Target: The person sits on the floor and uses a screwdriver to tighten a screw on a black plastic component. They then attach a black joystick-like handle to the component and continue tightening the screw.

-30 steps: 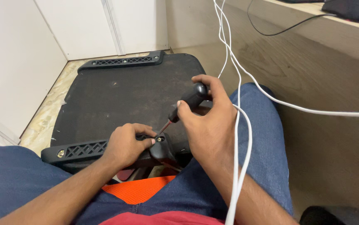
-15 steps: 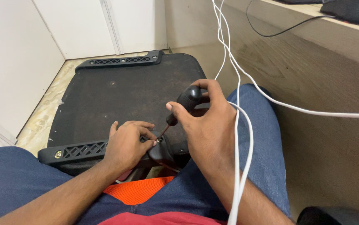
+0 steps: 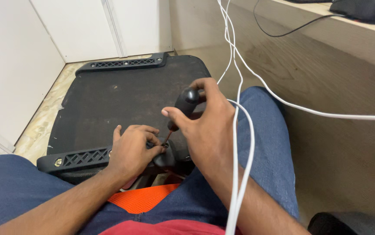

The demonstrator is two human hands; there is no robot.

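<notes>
Starting nearest the camera, a red shirt hem (image 3: 170, 228) and blue jeans (image 3: 13, 191) are seen over both thighs, with an orange mesh panel (image 3: 146, 199) showing between the knees. Two white cables (image 3: 239, 174) are draped over the right forearm and are run upward past the right hand toward the top of the view. The left hand (image 3: 132, 151) is laid on the near black plastic bracket (image 3: 81, 158), a lattice-patterned strip fixed along the near edge of the black seat base (image 3: 122, 104); its fingers are curled down around the bracket's right end, just beside the screw (image 3: 165, 146), so that the bracket is pressed rather than lifted. One more screw head (image 3: 58, 162) is visible at the left end of that bracket. The right hand (image 3: 209, 130) is closed around the black handle of the screwdriver (image 3: 179, 111), with thumb and fingers wrapped about the grip; the tool is tilted, handle up and away, and its thin shaft is pointed down to the screw, where the tip is seated, close against the left fingertips. The seat base is rested across the knees and extends away over the pale floor (image 3: 44, 122). A second lattice bracket (image 3: 122, 64) is mounted along its far edge. Beyond it white cabinet doors (image 3: 92, 26) are seen, and to the right a wooden desk panel (image 3: 326, 78) carries a black computer mouse (image 3: 363, 8) with its dark cord.
</notes>
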